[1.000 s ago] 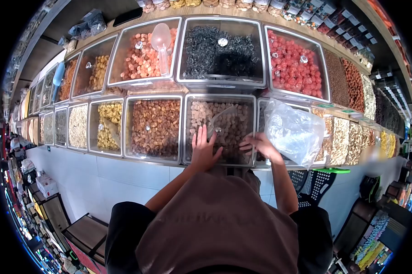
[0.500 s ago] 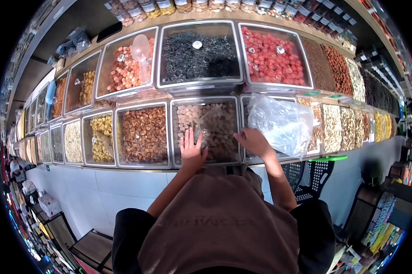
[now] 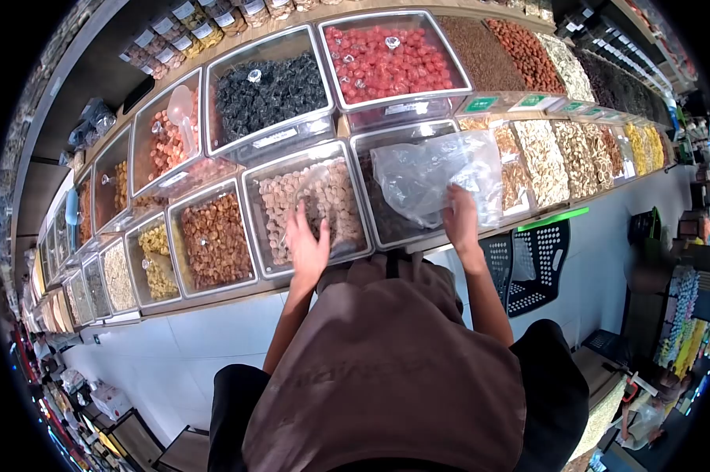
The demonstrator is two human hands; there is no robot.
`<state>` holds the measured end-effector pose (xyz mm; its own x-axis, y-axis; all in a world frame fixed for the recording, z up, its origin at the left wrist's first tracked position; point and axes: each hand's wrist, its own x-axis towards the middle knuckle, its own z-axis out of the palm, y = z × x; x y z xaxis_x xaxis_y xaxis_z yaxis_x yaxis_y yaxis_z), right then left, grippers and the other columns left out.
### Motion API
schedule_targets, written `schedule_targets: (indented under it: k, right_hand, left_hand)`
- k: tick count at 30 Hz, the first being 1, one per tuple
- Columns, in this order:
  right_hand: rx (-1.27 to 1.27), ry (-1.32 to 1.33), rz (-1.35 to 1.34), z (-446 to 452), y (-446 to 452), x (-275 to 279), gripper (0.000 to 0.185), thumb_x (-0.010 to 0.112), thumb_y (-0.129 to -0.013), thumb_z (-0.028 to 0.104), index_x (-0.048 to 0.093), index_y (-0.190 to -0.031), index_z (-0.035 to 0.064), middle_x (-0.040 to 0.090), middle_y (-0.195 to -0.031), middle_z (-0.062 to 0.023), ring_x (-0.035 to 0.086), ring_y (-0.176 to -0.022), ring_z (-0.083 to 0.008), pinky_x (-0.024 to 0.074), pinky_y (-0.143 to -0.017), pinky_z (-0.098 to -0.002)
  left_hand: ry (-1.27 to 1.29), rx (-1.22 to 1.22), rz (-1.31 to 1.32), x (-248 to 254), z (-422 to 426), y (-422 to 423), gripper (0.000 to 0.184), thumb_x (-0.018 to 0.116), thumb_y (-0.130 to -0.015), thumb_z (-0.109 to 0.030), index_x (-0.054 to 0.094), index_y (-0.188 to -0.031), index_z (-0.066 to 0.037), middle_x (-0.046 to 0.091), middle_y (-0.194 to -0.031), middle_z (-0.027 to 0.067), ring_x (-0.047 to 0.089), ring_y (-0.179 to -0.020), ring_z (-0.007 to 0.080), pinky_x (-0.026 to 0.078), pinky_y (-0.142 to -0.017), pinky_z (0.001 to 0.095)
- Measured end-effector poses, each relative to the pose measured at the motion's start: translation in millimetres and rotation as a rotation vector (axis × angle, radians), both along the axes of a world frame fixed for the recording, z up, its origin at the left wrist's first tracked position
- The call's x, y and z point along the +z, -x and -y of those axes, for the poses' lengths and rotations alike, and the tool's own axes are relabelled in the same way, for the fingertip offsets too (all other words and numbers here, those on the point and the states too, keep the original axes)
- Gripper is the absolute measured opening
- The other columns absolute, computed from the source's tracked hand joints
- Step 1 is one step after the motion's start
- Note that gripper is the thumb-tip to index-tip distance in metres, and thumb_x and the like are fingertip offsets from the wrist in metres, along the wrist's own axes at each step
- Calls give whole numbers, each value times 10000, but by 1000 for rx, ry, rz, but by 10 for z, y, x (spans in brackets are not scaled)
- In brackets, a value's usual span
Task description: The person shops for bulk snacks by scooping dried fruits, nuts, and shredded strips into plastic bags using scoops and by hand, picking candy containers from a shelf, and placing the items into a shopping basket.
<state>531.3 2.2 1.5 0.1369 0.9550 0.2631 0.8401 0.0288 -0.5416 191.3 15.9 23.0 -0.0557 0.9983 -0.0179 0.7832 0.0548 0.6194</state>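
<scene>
My left hand (image 3: 307, 245) is open, its fingers spread over the lower front of a clear-lidded bin (image 3: 249, 212) of pale pinkish-brown dried fruit. A clear plastic bag (image 3: 414, 177) lies crumpled on the lid of the neighbouring bin (image 3: 362, 169) to the right, whose dark contents are mostly covered. At the bag's lower right part, my right hand (image 3: 461, 220) has its fingers curled against the plastic, seemingly pinching it. Part of its grip is hidden.
Behind stand lidded bins of black dried fruit (image 3: 272, 90) and red dried fruit (image 3: 394, 63). A clear scoop (image 3: 181, 110) rests on the orange fruit bin. Brown raisins (image 3: 211, 244) are to the left. A black perforated basket (image 3: 537, 271) with a green handle sits below the counter, right.
My view has shifted right along the counter. My right hand has moved from the bin's edge onto the plastic bag. My left hand has drawn slightly back towards the bin's front, fingers spread.
</scene>
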Motion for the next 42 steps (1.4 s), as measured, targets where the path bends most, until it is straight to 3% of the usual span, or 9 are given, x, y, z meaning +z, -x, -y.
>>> schedule_targets:
  k: [3,8,9,13,16,25,33,40,42]
  right_hand:
    - [50,-228,-363,90,141,620,285,587,-795,-74,576,-1078,-37,614,-1121,-216,590,-1065,-396,469,-937,-420]
    - [422,-123,-229,72,551,617,386,637,-743,-10,561,-1121,-5,572,-1266,-186,497,-1261,-365,385,-1039,-431]
    - [538,-76,-167,83,639,609,460,660,-739,35,549,-1184,-4,536,-1322,-198,455,-1306,-362,363,-1056,-444]
    - [496,35,-48,353,984,679,685,706,-778,193,426,-1375,7,387,-1451,-244,331,-1389,-391,310,-1091,-511]
    - [416,277,15,601,1056,462,928,708,-828,399,200,-1512,31,209,-1525,-296,189,-1439,-442,219,-1120,-598]
    - [281,379,-66,818,829,397,769,688,-864,301,312,-1461,-6,291,-1496,-284,328,-1369,-429,295,-1110,-487]
    - [582,232,41,-430,104,990,607,616,-901,279,405,-1365,-52,419,-1378,-281,433,-1280,-428,398,-1064,-458]
    - [358,-68,136,-2760,-638,2286,607,540,-945,189,297,-1445,-53,508,-1290,-286,576,-1127,-397,497,-978,-422]
    - [470,376,215,-3036,-772,2374,607,526,-978,240,287,-1459,-41,586,-1209,-264,581,-1135,-378,488,-998,-428]
  left_hand:
    - [-4,-76,194,152,84,-376,594,533,-969,-337,349,-1452,-43,406,-1414,251,412,-1314,375,363,-1053,456]
    - [506,133,1583,300,134,-727,496,518,-1002,-357,429,-1398,-71,575,-1266,108,599,-1108,190,515,-889,351]
    - [495,137,1582,317,130,-725,496,518,-1002,-357,429,-1398,-71,575,-1266,108,599,-1108,190,515,-889,351]
    - [6,160,1097,244,61,-405,264,564,-976,-92,555,-1235,-45,672,-955,17,635,-852,105,522,-754,249]
    - [-69,283,908,241,70,82,278,520,-978,-20,537,-1254,-46,647,-981,31,589,-854,88,473,-740,231]
    - [-89,505,759,119,474,783,258,533,-999,-130,532,-1213,13,623,-975,65,573,-804,104,482,-735,244]
    - [-281,136,530,796,-276,24,256,616,-963,-193,586,-1135,-6,599,-898,36,567,-847,112,478,-791,263]
    - [-819,-154,-149,2057,-2347,-987,611,630,-889,-300,428,-1419,-73,441,-1405,213,501,-1240,359,429,-1022,460]
    - [-742,-364,-283,2136,-2754,-1271,670,619,-887,-329,361,-1473,-130,381,-1463,223,434,-1322,374,387,-1072,489]
